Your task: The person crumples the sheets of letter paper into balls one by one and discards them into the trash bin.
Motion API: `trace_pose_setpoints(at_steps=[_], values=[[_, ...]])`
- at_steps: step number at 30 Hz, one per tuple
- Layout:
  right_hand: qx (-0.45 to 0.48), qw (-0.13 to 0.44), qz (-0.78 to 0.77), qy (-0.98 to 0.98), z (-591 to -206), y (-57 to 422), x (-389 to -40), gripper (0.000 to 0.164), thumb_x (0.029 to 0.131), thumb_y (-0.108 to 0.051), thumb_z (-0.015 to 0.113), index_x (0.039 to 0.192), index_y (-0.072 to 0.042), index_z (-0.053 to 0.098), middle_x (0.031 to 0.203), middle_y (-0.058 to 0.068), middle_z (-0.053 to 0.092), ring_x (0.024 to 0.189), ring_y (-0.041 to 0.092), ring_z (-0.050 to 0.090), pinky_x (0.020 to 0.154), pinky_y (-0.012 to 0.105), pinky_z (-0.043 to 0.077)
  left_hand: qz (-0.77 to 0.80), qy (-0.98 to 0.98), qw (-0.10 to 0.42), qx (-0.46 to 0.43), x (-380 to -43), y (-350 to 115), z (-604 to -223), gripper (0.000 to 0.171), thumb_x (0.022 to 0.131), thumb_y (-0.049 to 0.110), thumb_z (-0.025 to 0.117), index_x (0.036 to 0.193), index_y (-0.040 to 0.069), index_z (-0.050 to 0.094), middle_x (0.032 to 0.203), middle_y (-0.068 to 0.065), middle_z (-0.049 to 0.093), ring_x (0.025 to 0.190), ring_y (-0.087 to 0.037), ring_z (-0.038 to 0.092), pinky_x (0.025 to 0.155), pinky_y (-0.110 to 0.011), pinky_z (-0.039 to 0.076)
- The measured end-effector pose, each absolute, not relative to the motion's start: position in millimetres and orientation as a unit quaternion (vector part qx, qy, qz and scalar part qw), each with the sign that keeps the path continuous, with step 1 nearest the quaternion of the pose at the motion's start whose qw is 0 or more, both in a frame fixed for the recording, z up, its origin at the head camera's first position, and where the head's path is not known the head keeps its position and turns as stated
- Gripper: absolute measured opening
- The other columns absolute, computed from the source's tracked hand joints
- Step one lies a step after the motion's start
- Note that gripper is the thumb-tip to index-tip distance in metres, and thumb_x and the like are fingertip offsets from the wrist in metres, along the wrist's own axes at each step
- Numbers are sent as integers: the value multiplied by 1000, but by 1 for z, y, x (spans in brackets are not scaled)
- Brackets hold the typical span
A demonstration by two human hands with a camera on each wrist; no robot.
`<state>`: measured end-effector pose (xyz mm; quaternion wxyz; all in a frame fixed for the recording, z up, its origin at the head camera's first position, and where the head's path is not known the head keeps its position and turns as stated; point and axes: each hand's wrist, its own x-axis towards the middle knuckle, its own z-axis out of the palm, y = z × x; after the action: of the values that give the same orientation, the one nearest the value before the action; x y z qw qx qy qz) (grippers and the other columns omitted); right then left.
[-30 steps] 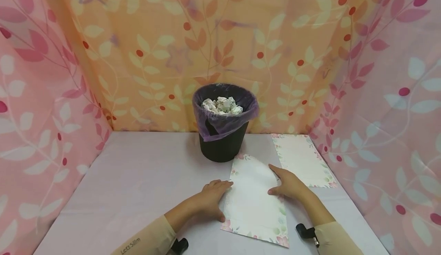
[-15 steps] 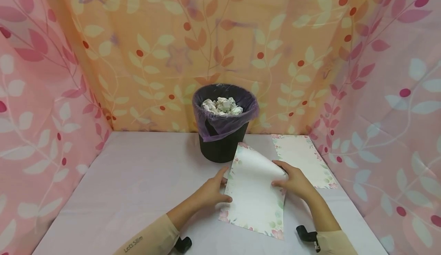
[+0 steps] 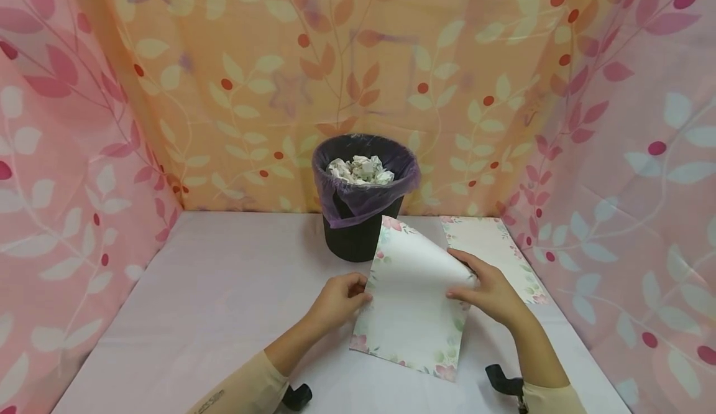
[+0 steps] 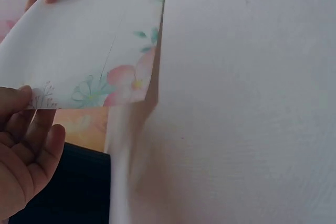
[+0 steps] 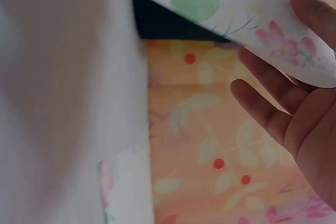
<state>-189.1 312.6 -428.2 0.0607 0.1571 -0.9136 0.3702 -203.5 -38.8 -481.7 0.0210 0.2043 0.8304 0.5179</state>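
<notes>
A white sheet of paper (image 3: 414, 296) with a pink and green floral border is held up between both hands, bowed, its top right corner bending back. My left hand (image 3: 338, 302) pinches its left edge between thumb and fingers. On the other side my right hand (image 3: 489, 286) grips the right edge, thumb in front and fingers behind. In the left wrist view the paper (image 4: 79, 45) stands off the white tabletop, with the left thumb on top of its edge. The right wrist view shows the right hand (image 5: 310, 98) with two fingers beneath the paper (image 5: 247, 14).
Behind the paper stands a black bin (image 3: 352, 240) lined with a purple bag (image 3: 363, 199), holding crumpled paper (image 3: 360, 170). A second floral sheet (image 3: 486, 246) lies flat at the back right of the white table (image 3: 224, 277). Patterned curtains (image 3: 252, 91) enclose the back and sides.
The paper has been lifted off the table, its upper edge rising in front of the bin. My left hand has gone from resting at the edge to pinching it; the right has moved slightly right.
</notes>
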Motion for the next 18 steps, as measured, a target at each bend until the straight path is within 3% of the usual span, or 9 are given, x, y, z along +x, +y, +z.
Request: trace_pose_setpoints(at_steps=[9,15,18], values=[[248,129,387,-879,-387,289,-180,93,73,-17,94,153,-25,47,152,-3,51,128,2,49,95,15,48,560,805,-14,194,-188,-66,-449,6,93,13,76,96,14,71,90,4,71,80,-14,64,70,-24,55],[316,176,409,-838,-368,270,-184,104,68,0,93,157,-14,41,161,7,40,148,11,36,116,14,30,567,803,-41,177,-186,-91,-433,7,92,12,77,96,16,73,90,4,72,78,-15,65,67,-24,55],[330,181,424,-824,-362,261,-189,104,69,4,91,158,-12,40,163,7,37,150,17,34,120,19,29,574,800,-56,164,-187,-104,-429,8,92,10,77,97,16,73,90,1,72,79,-17,66,68,-23,55]])
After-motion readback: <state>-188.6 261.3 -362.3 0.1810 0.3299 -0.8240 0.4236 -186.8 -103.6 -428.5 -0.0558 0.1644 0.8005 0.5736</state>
